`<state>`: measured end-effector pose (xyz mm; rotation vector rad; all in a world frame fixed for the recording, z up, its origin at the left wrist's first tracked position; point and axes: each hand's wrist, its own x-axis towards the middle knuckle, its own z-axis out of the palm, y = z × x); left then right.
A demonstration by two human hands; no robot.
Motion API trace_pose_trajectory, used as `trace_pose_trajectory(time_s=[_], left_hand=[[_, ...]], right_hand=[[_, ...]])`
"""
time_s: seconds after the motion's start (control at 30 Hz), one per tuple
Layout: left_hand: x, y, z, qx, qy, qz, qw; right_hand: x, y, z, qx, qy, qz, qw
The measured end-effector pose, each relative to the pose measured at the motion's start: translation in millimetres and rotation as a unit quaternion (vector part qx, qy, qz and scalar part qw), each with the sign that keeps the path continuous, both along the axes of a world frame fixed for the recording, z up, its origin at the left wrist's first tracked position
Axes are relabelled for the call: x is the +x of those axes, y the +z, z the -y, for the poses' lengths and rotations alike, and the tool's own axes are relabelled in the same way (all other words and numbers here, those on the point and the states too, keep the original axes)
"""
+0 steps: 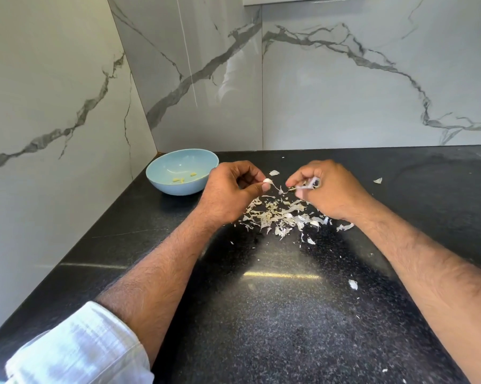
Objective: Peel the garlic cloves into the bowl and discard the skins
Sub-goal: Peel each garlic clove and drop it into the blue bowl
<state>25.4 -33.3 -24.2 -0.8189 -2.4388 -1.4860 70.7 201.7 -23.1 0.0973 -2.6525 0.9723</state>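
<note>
Counter (289, 314) first: a heap of loose skins (278, 217) lies between your wrists, not yet cleared. Left of it, the blue bowl (161, 187) holds a few peeled cloves (182, 178). You're mid-peel: left hand (231, 187) pinches a garlic clove (267, 180), right hand (327, 187) grips a torn strip (310, 184). Next, I'd say: strip it bare, then drop it in.
</note>
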Motion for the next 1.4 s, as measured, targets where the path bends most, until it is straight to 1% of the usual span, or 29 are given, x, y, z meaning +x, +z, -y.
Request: trace_pose_trajectory(time_s=[0.03,0.07,0.1,0.13,0.2,0.27,0.33,0.47,0.57,0.7,0.83,0.97,1.03,1.17,1.3,1.4], left_hand=[[-1.8,-0.2,1.4,-0.005,0.008,0.0,1.0],[-2.7,-0.2,2.6,-0.008,0.012,0.001,1.0],[-3.0,0.2,3.2,-0.01,0.015,0.002,1.0],[-2.5,0.9,3.6,-0.012,0.017,0.004,1.0],[-1.4,2.4,3.9,-0.016,0.018,0.005,1.0],[-1.3,2.7,3.8,-0.024,0.018,0.006,1.0],[-2.0,1.9,3.7,-0.032,0.017,0.005,0.999],[0.1,0.4,1.0,-0.036,0.001,-0.007,0.999],[1.7,0.9,-0.3,-0.045,-0.008,-0.018,0.999],[4.5,2.1,-1.2,-0.065,-0.015,-0.033,0.997],[2.0,7.7,7.1,-0.096,0.003,-0.056,0.994],[-9.3,16.3,30.2,-0.089,0.078,-0.075,0.99],[-13.0,17.2,37.3,-0.083,0.099,-0.072,0.989],[-16.8,13.4,36.3,-0.103,0.095,-0.073,0.987],[-18.1,12.6,37.1,-0.112,0.101,-0.061,0.987],[-13.4,13.4,40.0,-0.109,0.1,-0.053,0.988]], right_hand=[[1.0,0.3,-2.3,0.06,0.002,0.019,0.998],[2.8,0.1,-3.4,0.085,0.01,0.04,0.996],[6.5,1.5,-1.9,0.085,0.021,0.054,0.995],[9.8,2.4,1.0,0.063,0.033,0.054,0.996],[10.9,1.6,4.5,0.033,0.016,0.007,0.999],[8.9,2.6,6.9,0.074,-0.014,-0.036,0.996],[9.9,4.9,11.2,0.095,0.001,-0.044,0.995],[16.1,3.3,25.9,0.017,0.068,-0.089,0.994],[15.5,1.5,32.6,-0.044,0.064,-0.109,0.991],[11.3,-2.0,30.7,-0.089,0.051,-0.11,0.989],[12.3,-1.6,29.2,-0.087,0.081,-0.083,0.989],[25.4,1.1,40.2,-0.023,0.122,-0.031,0.992],[34.4,0.3,55.3,0.014,0.147,-0.016,0.989],[45.1,-5.3,81.0,0.097,0.201,0.008,0.975],[41.0,-5.3,80.7,0.178,0.181,-0.004,0.967],[38.9,-8.8,79.1,0.232,0.187,-0.021,0.954]])
